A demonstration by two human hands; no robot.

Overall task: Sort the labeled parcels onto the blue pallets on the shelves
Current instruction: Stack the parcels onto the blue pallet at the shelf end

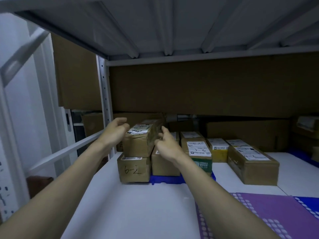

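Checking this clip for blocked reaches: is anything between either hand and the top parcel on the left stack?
Nothing visible. The left hand and right hand flank the top parcel, fingers loose, with only open air between. It sits on the parcel marked 6-2, over the blue pallet.

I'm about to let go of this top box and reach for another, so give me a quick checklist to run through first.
1. Top parcel sits on the 6-2 box: ok, though it overhangs toward the neighbouring box.
2. Left hand clear of the parcel: cannot tell, fingers beside its far corner.
3. Right hand clear: cannot tell, fingertips at its side.
4. Stack on the blue pallet: ok.
5. Top label readable: not ok, blurred.
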